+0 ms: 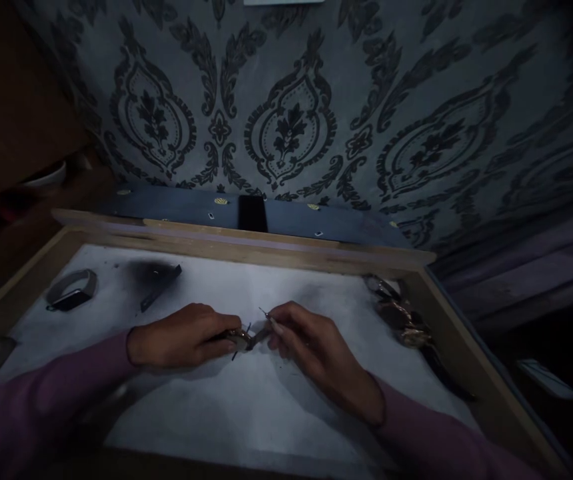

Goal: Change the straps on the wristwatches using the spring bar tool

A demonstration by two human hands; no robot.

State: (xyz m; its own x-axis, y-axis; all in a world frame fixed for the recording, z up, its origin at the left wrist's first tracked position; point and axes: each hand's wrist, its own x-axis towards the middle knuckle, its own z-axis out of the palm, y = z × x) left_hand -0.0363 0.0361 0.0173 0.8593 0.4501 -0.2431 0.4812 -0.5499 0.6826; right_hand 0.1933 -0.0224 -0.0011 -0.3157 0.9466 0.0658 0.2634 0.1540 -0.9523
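My left hand (186, 335) is closed around a wristwatch (239, 339), with the round case showing between thumb and forefinger. A thin dark pin-like piece crosses the watch by its lug. My right hand (311, 343) pinches a slim pointed metal tool (265, 313), its tip up and to the left. A strap piece (260, 337) extends from the watch toward my right fingers; whether they grip it too I cannot tell. Both hands are over the white sheet (216, 420) lining a shallow wooden tray.
At the tray's left lie a watch with a grey band (72, 289) and a dark flat strip (161, 288). Several watches (413, 335) lie along the right side. The tray's wooden rim (246, 241) surrounds the work. Behind it a black phone-like object (252, 213) rests on blue cloth.
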